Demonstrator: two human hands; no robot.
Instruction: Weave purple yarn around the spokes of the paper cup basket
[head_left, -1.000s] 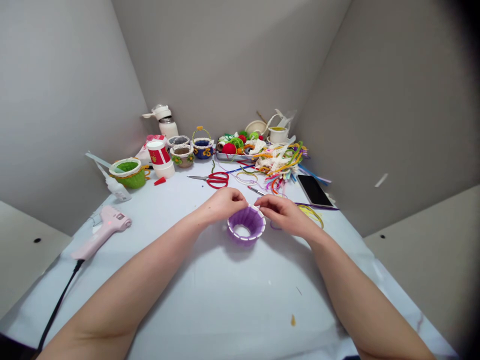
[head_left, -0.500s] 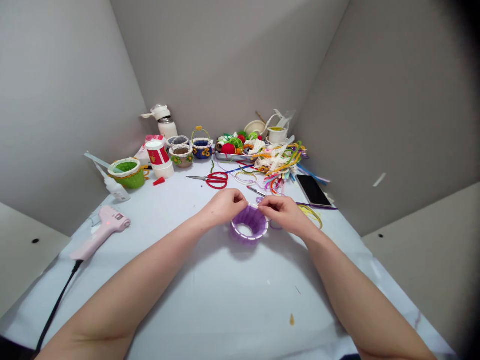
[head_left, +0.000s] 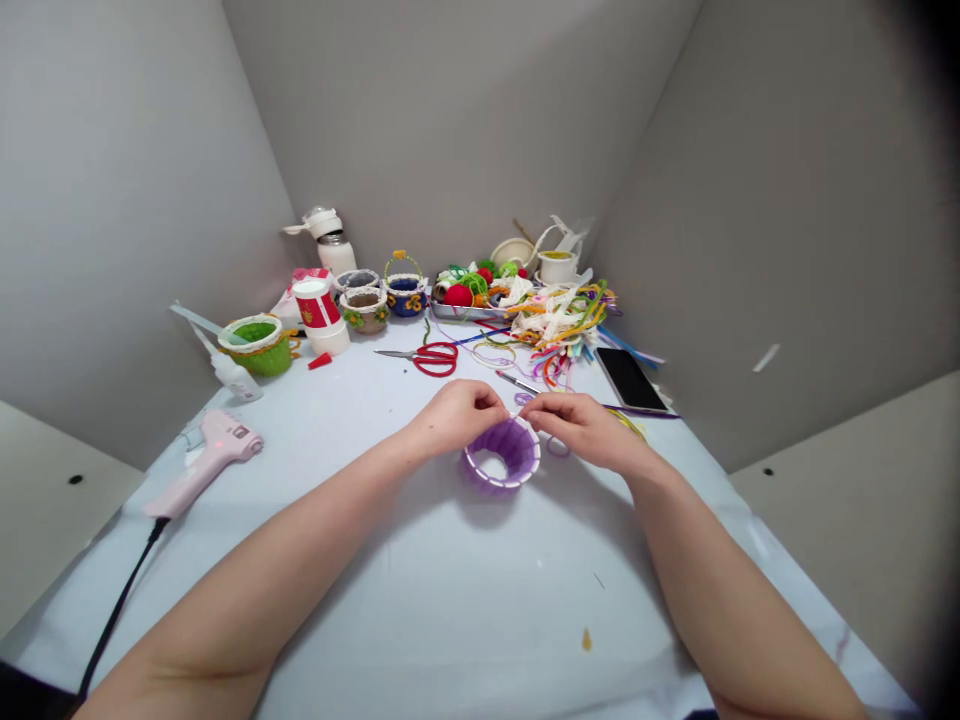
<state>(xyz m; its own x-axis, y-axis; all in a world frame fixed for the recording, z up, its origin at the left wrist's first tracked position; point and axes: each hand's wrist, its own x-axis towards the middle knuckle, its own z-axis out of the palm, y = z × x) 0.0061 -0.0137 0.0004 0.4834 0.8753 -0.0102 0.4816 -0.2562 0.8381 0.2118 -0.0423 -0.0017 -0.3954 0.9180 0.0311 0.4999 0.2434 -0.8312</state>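
A small purple woven cup with a white rim (head_left: 501,456) stands on the pale table (head_left: 420,600) in front of me. My left hand (head_left: 454,414) is closed on the cup's far left rim, fingers curled over it. My right hand (head_left: 581,425) pinches at the far right rim, fingers together; a thin purple strand (head_left: 556,447) loops out from under it. What exactly the right fingertips hold is too small to make out.
Red scissors (head_left: 430,357) lie behind the hands. A black phone (head_left: 628,380) lies at the right, a pink glue gun (head_left: 210,455) with its cord at the left. Small decorated baskets (head_left: 382,297), a green basket (head_left: 256,345) and piled coloured strips (head_left: 559,320) crowd the back.
The cup and both hands have shifted slightly to the right and away from me. The right fingers have worked along the rim.
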